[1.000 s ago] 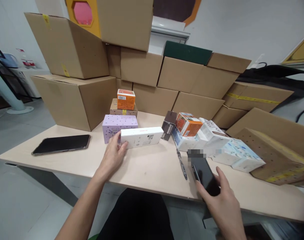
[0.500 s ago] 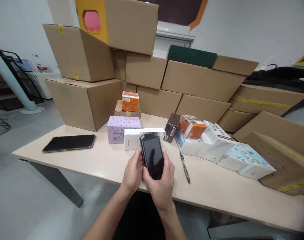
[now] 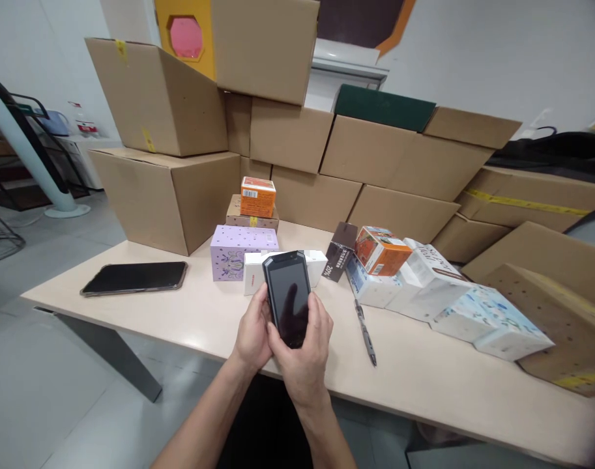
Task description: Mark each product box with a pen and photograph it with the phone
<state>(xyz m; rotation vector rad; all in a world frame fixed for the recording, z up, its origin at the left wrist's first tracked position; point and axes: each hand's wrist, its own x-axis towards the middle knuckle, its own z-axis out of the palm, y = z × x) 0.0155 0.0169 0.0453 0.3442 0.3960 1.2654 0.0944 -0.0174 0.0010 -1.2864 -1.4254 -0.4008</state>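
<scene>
Right hand (image 3: 304,355) wrapped round rugged handset (image 3: 288,303); left hand (image 3: 252,335) cupped at its edge, grip unclear. White box (image 3: 254,275) beyond fingertips.

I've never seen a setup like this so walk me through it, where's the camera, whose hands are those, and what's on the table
There's no machine here: these are a person's own bare hands, seen by a camera worn on their head, looking forward and down. The right hand grips a black handheld device, its screen dark; the left hand is at the device's left edge. On the table, a phone lies flat at the left and a pen at the right. Behind the device are a white box and a purple box. Large cardboard boxes are stacked at the back.
</scene>
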